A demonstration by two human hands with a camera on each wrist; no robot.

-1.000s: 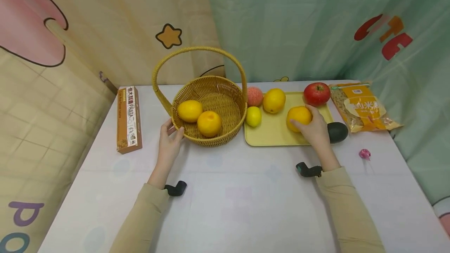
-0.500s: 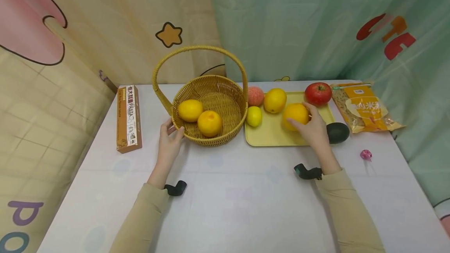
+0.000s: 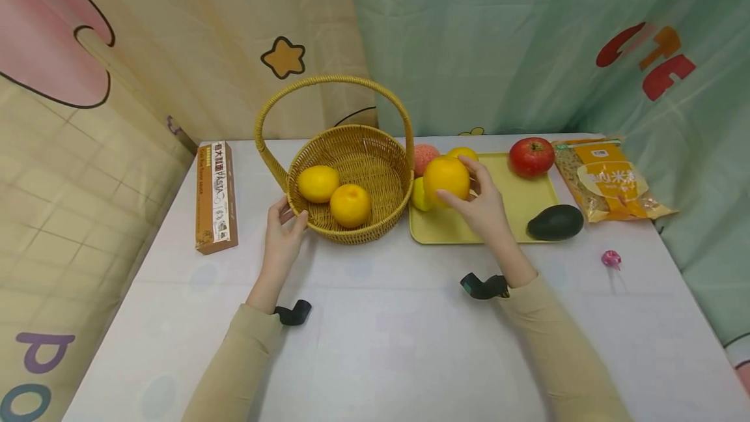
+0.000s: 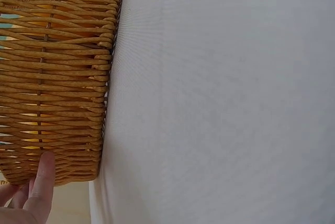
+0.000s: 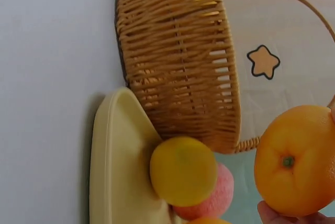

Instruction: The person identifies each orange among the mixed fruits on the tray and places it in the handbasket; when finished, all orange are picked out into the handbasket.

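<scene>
A yellow wicker basket (image 3: pixel 383 207) with a tall arched handle holds a lemon-yellow fruit (image 3: pixel 318 183) and an orange (image 3: pixel 349 206). My left hand (image 3: pixel 284 234) holds the basket's near left side; in the left wrist view its thumb (image 4: pixel 46 174) lies against the woven wall. Above the left part of a pale yellow tray (image 3: pixel 459 233), my right hand (image 3: pixel 485 204) grips another orange (image 3: pixel 446 181), raised off the tray. The right wrist view shows that orange's green stem mark, with fingertips beneath it. Partly hidden behind it are a yellow-green fruit (image 3: pixel 419 195) and another yellow fruit (image 3: pixel 463 152).
A pink peach-like fruit (image 3: pixel 424 156) sits by the basket's right side. On the tray are a red apple (image 3: pixel 531 157) and a dark green avocado (image 3: pixel 555 223). A grain bag (image 3: pixel 609 181) and pink lollipop (image 3: pixel 611 259) lie right; a pasta box (image 3: pixel 215 197) lies left.
My right hand has lifted the orange from the tray's right part and carried it left towards the basket, uncovering the avocado. The left hand and basket stay in place.
</scene>
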